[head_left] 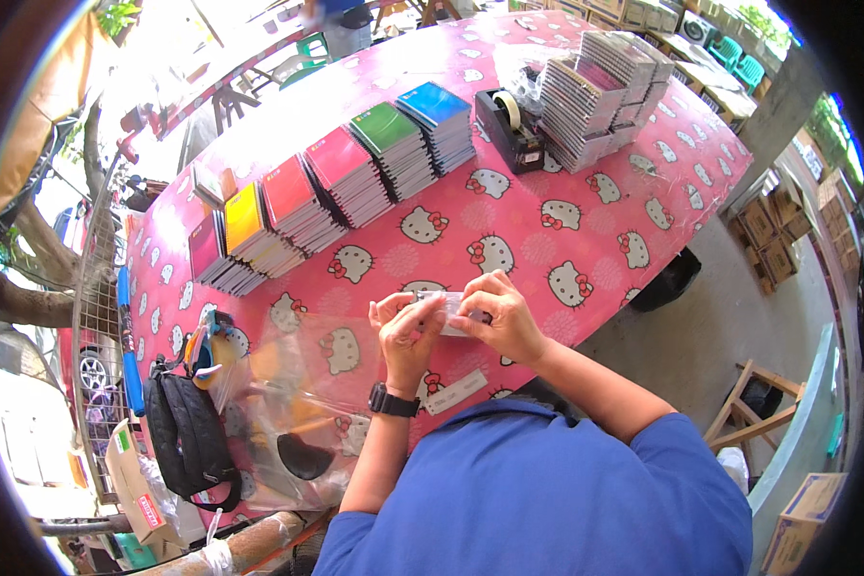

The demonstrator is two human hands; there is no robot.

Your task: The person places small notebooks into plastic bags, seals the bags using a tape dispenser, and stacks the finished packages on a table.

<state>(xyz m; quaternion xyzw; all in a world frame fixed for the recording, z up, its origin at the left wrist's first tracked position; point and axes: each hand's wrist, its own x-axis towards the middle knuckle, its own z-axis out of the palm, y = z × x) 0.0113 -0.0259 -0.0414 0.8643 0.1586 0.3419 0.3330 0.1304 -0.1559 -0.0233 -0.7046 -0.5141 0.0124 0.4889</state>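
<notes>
My left hand (411,331), with a black watch on its wrist, and my right hand (502,315) meet over the near edge of the table. Between their fingertips they pinch a small clear-and-white plastic packet (454,305). Its contents are partly hidden by my fingers, so I cannot make them out. Just below my hands, a white printed strip (454,392) lies on the table. Left of my left hand, clear plastic bags (298,384) spread flat over the tablecloth.
Spiral notebooks stand in a row of coloured stacks (346,178) across the pink cartoon-cat tablecloth (528,259). Behind them are a black tape dispenser (511,132) and plastic-wrapped notebook stacks (595,101). A black backpack (187,432) lies at the left edge. Cardboard boxes (773,230) stand on the floor at right.
</notes>
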